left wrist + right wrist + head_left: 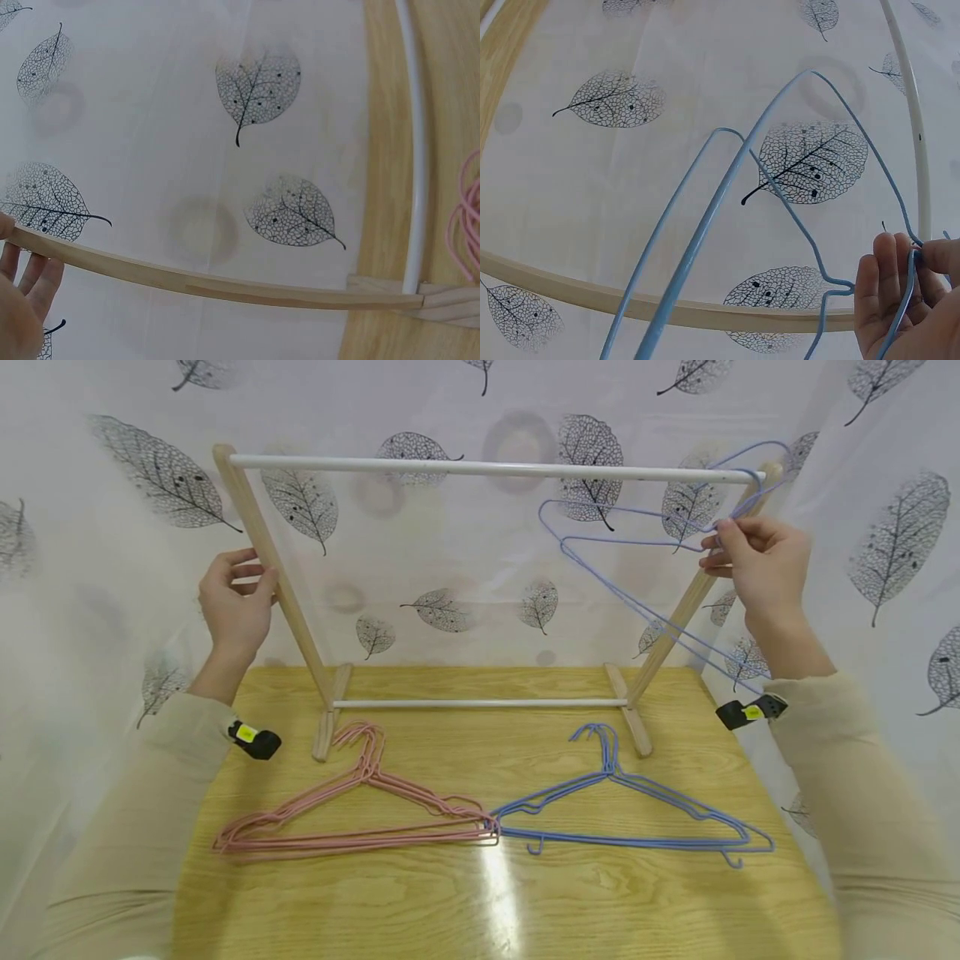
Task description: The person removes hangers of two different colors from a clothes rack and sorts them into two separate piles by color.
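My right hand [772,564] pinches a blue wire hanger [697,240] just below its hook, close to the right end of the rack's white top bar [495,468]. Another blue hanger [654,232] is right beside it; whether that one hangs on the bar or is also held, I cannot tell. On the other side, my left hand [238,606] grips the rack's left wooden post [264,539] with thumb and fingers around it. The same post [187,281] runs from the hand down to its foot in the left wrist view.
Several pink hangers [360,841] lie stacked on the wooden table [375,910], front left. Beside them lies a stack of blue hangers [622,842], the two stacks touching at their corners. A lower white bar [480,703] joins the rack's feet. A leaf-print curtain [480,568] hangs behind.
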`<state>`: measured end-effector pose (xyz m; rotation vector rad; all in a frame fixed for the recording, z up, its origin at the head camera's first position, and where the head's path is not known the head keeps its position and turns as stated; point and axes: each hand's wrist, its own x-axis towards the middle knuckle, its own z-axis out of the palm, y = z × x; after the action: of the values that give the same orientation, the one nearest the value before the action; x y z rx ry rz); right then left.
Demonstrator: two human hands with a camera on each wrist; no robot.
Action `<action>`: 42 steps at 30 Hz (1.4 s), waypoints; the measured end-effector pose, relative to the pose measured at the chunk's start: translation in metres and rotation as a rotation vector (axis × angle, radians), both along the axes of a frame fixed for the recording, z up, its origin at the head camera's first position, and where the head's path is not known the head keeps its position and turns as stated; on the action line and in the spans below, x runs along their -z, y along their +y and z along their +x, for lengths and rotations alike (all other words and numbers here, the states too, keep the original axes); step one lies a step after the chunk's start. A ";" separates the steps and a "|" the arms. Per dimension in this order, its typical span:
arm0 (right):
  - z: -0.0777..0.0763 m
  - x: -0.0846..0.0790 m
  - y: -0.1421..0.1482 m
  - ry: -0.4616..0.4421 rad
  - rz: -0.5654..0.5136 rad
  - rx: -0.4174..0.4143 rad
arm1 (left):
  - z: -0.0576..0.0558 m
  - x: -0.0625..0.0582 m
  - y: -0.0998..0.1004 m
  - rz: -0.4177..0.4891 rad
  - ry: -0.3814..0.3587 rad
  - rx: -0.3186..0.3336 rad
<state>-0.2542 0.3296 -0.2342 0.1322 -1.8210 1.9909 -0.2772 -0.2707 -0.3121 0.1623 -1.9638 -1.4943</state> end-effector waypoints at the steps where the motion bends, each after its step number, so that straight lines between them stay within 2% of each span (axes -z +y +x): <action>1: 0.002 -0.002 0.000 0.009 -0.012 -0.006 | 0.000 0.000 0.000 0.001 0.002 0.000; 4: 0.009 -0.005 0.000 0.037 -0.033 -0.036 | 0.000 0.000 0.001 -0.001 0.000 0.002; 7: 0.016 -0.002 -0.002 0.062 -0.002 -0.070 | 0.001 0.000 0.001 -0.004 0.001 0.003; 13: 0.033 0.024 -0.004 0.057 0.111 -0.132 | 0.002 0.000 0.002 -0.026 0.004 0.006; 21: 0.057 0.074 0.003 -0.040 0.256 -0.193 | 0.003 0.000 0.002 -0.037 0.002 0.015; 29: 0.074 0.132 0.019 -0.168 0.230 -0.337 | 0.002 0.001 0.002 -0.051 -0.005 0.009; 35: 0.085 0.174 0.025 -0.296 0.289 -0.363 | -0.001 0.001 0.000 -0.056 -0.019 0.007; 42: 0.091 0.217 0.026 -0.419 0.389 -0.407 | 0.000 0.000 0.000 -0.057 -0.022 0.002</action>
<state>-0.1635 0.3561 -0.4509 0.2329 -2.6212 2.0019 -0.2774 -0.2709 -0.3124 0.1527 -2.0226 -1.4420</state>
